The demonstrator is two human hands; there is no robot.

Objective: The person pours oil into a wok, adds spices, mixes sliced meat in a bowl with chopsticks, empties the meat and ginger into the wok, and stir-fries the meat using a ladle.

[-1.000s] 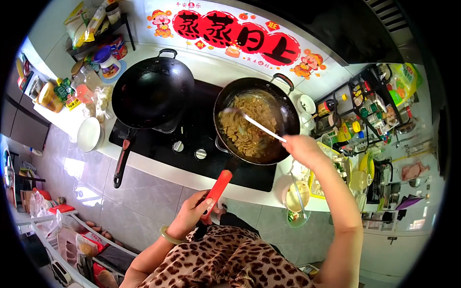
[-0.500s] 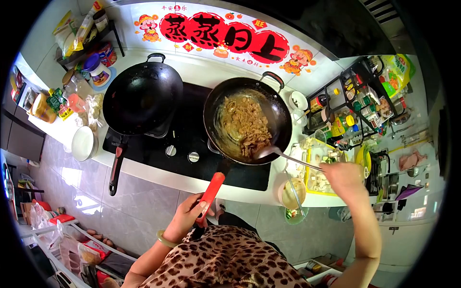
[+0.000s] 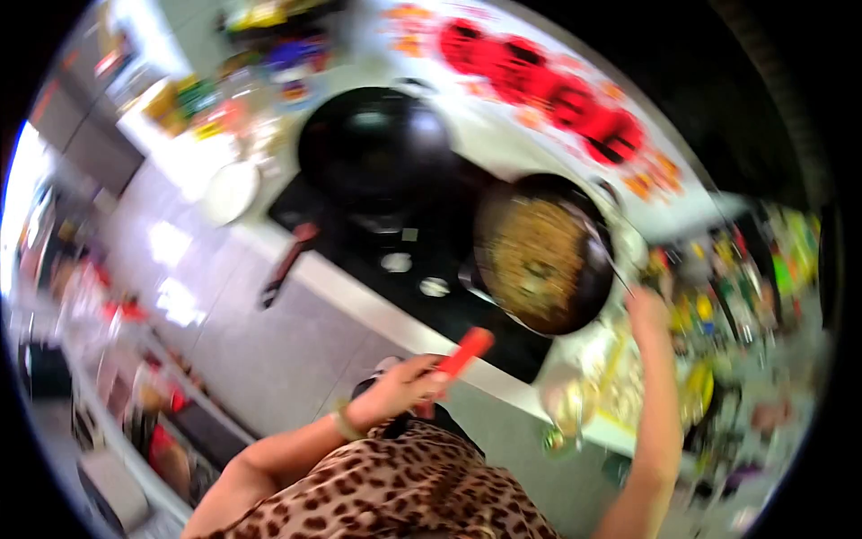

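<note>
My left hand (image 3: 404, 393) is closed around the red handle (image 3: 469, 350) of the right wok (image 3: 590, 292), below the stove edge. Inside this wok lies brown food (image 3: 535, 256), which looked like cooked meat strips in the earlier view; motion blur smears it now. My right hand (image 3: 648, 310), to the right of the wok, grips a long-handled metal spoon (image 3: 620, 272). Its thin shaft reaches over the wok's right rim, and its head is too blurred to make out.
A second black wok (image 3: 373, 148) stands on the left of the black stove (image 3: 350, 247), its handle (image 3: 289, 267) jutting over the counter edge. A white bowl (image 3: 231, 193) sits further left. At right are a yellow-edged tray (image 3: 620, 382) of pale pieces and a bowl (image 3: 567, 400).
The view has turned and blurred, so the stove appears tilted and further right. My right hand and the spoon have shifted up along the wok's right side. My left hand keeps hold of the handle.
</note>
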